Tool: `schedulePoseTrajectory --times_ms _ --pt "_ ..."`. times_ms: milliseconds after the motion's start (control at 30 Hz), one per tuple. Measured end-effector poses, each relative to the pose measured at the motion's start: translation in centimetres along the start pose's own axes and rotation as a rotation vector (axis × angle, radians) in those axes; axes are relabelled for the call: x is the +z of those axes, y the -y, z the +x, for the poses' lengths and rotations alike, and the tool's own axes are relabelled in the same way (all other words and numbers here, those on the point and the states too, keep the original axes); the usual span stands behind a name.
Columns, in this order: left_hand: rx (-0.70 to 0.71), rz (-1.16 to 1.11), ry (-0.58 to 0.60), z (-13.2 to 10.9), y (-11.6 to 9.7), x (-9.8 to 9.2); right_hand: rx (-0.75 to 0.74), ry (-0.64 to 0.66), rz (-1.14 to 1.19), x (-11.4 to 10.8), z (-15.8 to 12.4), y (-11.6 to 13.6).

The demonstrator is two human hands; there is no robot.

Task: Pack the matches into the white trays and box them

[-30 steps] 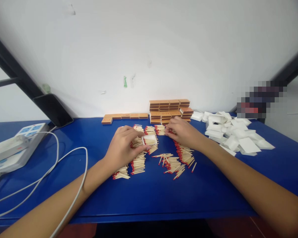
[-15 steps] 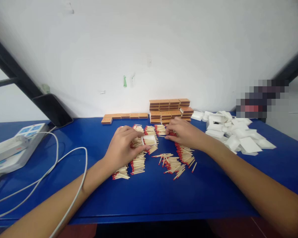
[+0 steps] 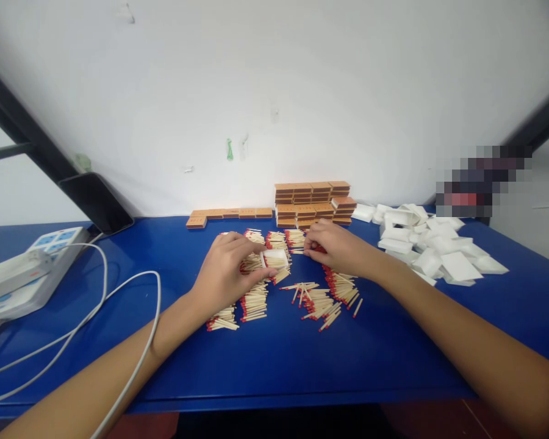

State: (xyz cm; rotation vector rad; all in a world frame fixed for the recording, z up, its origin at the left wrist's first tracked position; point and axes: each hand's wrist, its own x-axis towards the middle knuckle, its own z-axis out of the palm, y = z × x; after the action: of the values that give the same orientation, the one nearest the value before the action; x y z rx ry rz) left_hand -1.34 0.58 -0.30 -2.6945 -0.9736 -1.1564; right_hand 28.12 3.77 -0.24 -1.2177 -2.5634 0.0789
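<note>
Piles of red-tipped matches (image 3: 320, 299) lie across the middle of the blue table (image 3: 274, 360). My left hand (image 3: 226, 268) rests on the matches with thumb and fingers closed on a small white matchbox tray (image 3: 275, 259) partly filled with matches. My right hand (image 3: 338, 247) is just right of the tray, fingers pinched together on a bunch of matches at the far end of the right pile.
Brown matchbox sleeves (image 3: 313, 204) are stacked against the wall, with a low row (image 3: 229, 215) to their left. A heap of white empty trays (image 3: 432, 247) lies at the right. A white device (image 3: 22, 274) with cables (image 3: 132, 323) and a dark phone (image 3: 96, 201) sit at the left.
My right hand has shifted slightly left toward the tray while gathering matches. My left hand and the tray have stayed put.
</note>
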Motion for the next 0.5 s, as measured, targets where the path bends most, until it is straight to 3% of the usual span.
schedulePoseTrajectory --times_ms 500 --pt "-0.006 -0.008 0.013 0.02 -0.06 0.02 0.003 0.005 0.052 0.02 -0.13 0.10"
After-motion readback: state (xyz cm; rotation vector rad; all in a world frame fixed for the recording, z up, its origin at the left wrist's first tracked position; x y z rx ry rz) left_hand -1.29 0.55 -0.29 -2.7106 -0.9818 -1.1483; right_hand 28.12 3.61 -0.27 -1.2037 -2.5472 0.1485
